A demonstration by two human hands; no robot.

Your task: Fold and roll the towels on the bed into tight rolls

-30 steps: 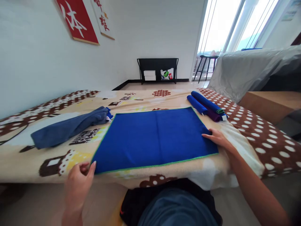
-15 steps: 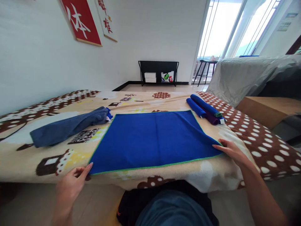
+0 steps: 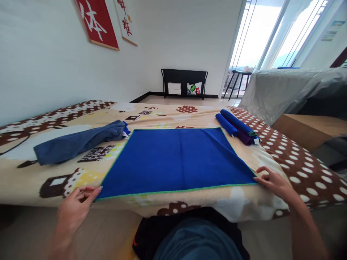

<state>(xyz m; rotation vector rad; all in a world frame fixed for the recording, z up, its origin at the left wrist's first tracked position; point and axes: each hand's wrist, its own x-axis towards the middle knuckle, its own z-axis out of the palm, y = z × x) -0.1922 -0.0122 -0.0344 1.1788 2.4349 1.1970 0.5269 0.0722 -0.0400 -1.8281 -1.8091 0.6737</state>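
White wall (image 3: 151,47) is noted at the rear, with a black rack (image 3: 184,76) stood against it. On the rack's lower level, two white boxes (image 3: 174,88) are stacked at the left, and a white item printed in green and red (image 3: 194,89) is kept at the right; the boxes' contents cannot be seen. At the far right, a brown box (image 3: 311,126) is placed below a translucent plastic sheet (image 3: 292,86); its inside is likewise hidden.

On a red scroll (image 3: 99,21) the white character 体 is read. On the white scroll (image 3: 127,21) beside it, red 难 is read below a character cut by the picture's edge. White tags are seen on the rolled cloths (image 3: 238,124) and on the grey-blue cloth (image 3: 78,142), their print too small to be read.

Blue cloth (image 3: 168,159), edged in green, is laid flat on the patterned blanket (image 3: 206,117), between the grey-blue cloth and the rolls. Its near left corner is pinched by the left hand (image 3: 77,204), thumb uppermost. Its near right corner is touched by the right hand (image 3: 276,184), fingers curled; whether it is gripped cannot be told.
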